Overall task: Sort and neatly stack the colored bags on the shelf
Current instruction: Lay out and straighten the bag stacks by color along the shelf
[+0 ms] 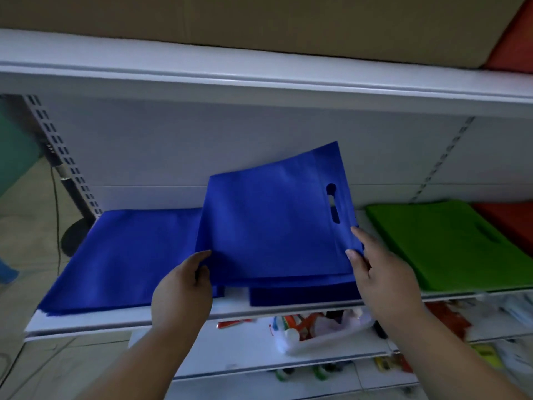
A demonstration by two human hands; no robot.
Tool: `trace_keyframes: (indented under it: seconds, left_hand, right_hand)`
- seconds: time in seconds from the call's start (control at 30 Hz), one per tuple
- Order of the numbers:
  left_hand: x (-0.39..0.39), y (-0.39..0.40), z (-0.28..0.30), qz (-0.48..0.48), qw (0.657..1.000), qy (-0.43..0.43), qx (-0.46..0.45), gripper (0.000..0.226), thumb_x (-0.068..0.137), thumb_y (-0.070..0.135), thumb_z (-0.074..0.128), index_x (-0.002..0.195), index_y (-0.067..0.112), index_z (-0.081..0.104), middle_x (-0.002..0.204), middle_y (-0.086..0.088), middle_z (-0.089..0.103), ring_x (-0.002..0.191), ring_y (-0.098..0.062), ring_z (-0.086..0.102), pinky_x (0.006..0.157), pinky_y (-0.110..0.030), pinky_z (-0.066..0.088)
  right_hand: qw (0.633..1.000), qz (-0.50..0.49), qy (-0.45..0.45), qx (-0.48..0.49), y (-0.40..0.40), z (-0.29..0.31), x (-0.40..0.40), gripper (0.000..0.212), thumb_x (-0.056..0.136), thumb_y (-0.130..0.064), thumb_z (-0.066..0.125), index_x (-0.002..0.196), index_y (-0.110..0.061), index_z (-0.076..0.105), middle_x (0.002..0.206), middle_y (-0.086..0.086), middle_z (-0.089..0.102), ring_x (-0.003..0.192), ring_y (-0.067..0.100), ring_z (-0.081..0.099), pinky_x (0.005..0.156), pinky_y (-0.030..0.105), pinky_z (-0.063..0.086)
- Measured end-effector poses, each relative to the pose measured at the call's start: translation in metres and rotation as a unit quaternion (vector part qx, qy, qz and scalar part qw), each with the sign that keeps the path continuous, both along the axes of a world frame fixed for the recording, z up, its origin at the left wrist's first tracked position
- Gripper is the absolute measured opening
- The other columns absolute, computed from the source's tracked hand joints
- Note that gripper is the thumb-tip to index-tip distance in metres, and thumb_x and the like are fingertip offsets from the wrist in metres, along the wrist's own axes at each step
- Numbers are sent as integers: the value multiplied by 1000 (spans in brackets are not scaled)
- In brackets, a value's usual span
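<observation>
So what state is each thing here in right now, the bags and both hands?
Lifted blue bag: raised at an angle, far edge up, held by both hands.
Left hand: grips the bag's near left corner.
Right hand: pinches its right edge below the handle slot.
Blue stack: lying flat on the shelf.
Green bags: flat, stacked to the right.

Red bags (507,223) running off the right edge, cardboard box (230,21) being cropped by the top edge, lifted blue bag (274,226) hiding part of the blue stack (121,255), lower-shelf goods (311,327) blurring beyond recognition.
</observation>
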State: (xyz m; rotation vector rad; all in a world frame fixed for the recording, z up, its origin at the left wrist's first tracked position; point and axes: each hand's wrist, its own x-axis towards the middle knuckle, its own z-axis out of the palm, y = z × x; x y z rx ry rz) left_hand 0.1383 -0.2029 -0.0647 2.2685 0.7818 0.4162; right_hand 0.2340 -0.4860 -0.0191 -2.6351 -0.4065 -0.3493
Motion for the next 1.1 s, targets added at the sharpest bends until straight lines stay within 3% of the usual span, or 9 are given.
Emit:
trace_keyframes:
  seconds: [0.1, 0.17, 0.3, 0.47, 0.53, 0.67, 0.8, 1.0, 1.1]
  left_hand:
    - [21, -45, -8, -2, 1000, 14, 11, 39, 98, 20, 42, 130, 37, 58, 93, 8, 68, 73, -16, 57, 56, -29, 41]
    - [29, -68, -13, -3, 999, 30, 21, 40, 98, 20, 41, 130, 36, 58, 102, 4, 69, 74, -17, 58, 56, -28, 41]
    - [37, -96, -21, -12, 993, 89, 75, 41, 97, 19, 40, 132, 33, 56, 115, 0, 65, 86, -22, 60, 64, -30, 43]
    - [38, -113, -24, -35, 973, 178, 144, 42, 96, 21, 40, 134, 31, 53, 119, 5, 61, 90, -21, 63, 65, -30, 49]
    - [39, -115, -23, -45, 963, 199, 179, 37, 95, 22, 40, 126, 30, 58, 112, 6, 59, 85, -19, 62, 65, -32, 53]
    - [43, -120, -20, -59, 950, 218, 217, 27, 96, 29, 42, 116, 30, 61, 107, 6, 49, 78, -16, 56, 59, -29, 48]
    - [34, -114, -21, -30, 959, 178, 219, 29, 96, 38, 47, 122, 30, 56, 106, 5, 43, 75, -15, 52, 57, -26, 43]
    - [-1, -70, -27, 29, 972, 137, 188, 38, 92, 43, 54, 127, 29, 55, 109, 5, 51, 69, -17, 56, 60, -30, 48]
    - [-26, -35, -29, 52, 973, 138, 179, 41, 92, 44, 54, 130, 32, 51, 110, 6, 52, 77, -16, 62, 61, -32, 53]
  right_hand:
    - [999, 19, 25, -36, -42, 2, 23, 47, 101, -37, 42, 147, -28, 37, 65, -14, 44, 56, 3, 40, 48, 22, 26]
    - [997, 28, 58, -47, -63, -4, 38, 48, 102, -38, 40, 148, -28, 34, 82, -9, 55, 63, 4, 42, 53, 25, 31]
    - [989, 43, 120, -69, -89, -30, 59, 49, 102, -36, 41, 149, -22, 34, 120, 3, 63, 96, 18, 58, 70, 29, 39]
    - [978, 53, 155, -129, -96, -50, 75, 45, 102, -36, 44, 142, -17, 40, 118, 4, 64, 100, 21, 61, 74, 31, 45]
    - [973, 53, 160, -157, -96, -54, 80, 38, 101, -35, 47, 133, -15, 48, 113, 5, 65, 98, 22, 61, 78, 33, 50]
    - [962, 61, 149, -220, -96, -53, 85, 26, 98, -37, 53, 111, -16, 56, 102, 3, 63, 86, 19, 58, 71, 31, 48]
    - [971, 98, 94, -196, -80, -35, 79, 38, 95, -44, 53, 124, -19, 53, 114, 0, 58, 97, 18, 56, 81, 33, 50]
    - [972, 185, 20, -145, -11, 7, 47, 50, 98, -54, 40, 134, -20, 46, 122, -1, 53, 109, 19, 51, 90, 33, 45]
    - [966, 215, 11, -140, 31, 17, 30, 50, 98, -55, 38, 135, -22, 43, 123, -3, 52, 112, 18, 48, 92, 32, 44]
